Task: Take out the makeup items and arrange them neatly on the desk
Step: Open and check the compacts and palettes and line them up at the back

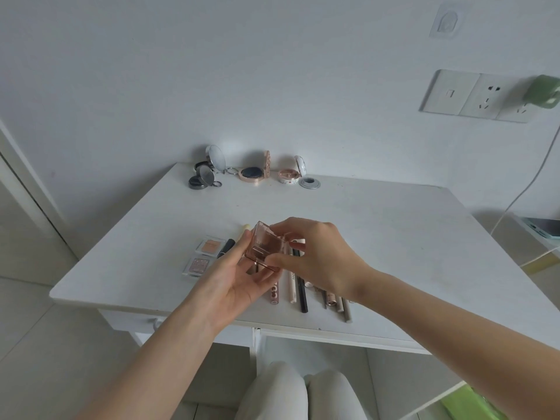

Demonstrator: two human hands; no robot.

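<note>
Two knees [297, 389] in pale trousers sit lowest in the head view, at 6 o'clock, under the front edge of the white desk [394, 237]. Above them both forearms reach in, and the hands meet over the desk's near half around one translucent pink makeup case [264, 246], held tilted and clear of the desktop. From 7 o'clock, the left hand [233, 274] cradles the case from below with palm up and fingers curled around its lower left edge. From 4 o'clock, the right hand [315, 256] pinches the case's right side, thumb at the lower edge and fingertips on the upper edge. Under and beside the hands, a row of pencils and slim tubes [298, 291] lies side by side, pointing toward the near edge; about seven ends show, though the hands hide the exact count. At 9 o'clock from the case, two small square eyeshadow pans [203, 256] lie one behind the other, with a dark tube [225, 247] just beside them and a pale stick tip [246, 228] showing behind the left fingers. Along the far edge at 12 o'clock stand four open round compacts [242, 171], lids raised: two dark with mirrors and key rings, one rose-gold, one white floral. One grey cable grommet [309, 182] sits just right of them. On the wall at 2 o'clock is one switch-and-socket plate [472, 95] with a green plug [544, 92] and white cable.
</note>
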